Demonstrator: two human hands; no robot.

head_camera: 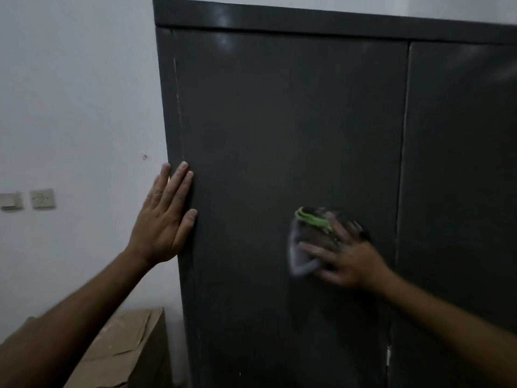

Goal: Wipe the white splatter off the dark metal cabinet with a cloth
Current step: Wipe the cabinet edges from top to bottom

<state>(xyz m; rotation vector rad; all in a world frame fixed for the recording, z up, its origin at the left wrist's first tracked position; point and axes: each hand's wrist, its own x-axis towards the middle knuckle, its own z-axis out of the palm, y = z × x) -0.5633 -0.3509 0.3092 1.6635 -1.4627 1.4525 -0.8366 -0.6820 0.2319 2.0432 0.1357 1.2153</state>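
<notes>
Blurred right hand (345, 257) half-covers cloth (306, 242) (motion-smeared).

Cabinet (279, 121): dark grey painted sheet metal, smooth, semi-matt, soft glare patches near top edge. Paint chipped pale in thin line down left door edge, white flecks low at centre seam. Cloth (303, 247): soft fabric, grey with green trim, motion-blurred. Wall (70, 93): white painted plaster, matt. Box (126, 351): brown corrugated cardboard, creased, dull. Switch plates (42, 198): off-white plastic.
</notes>
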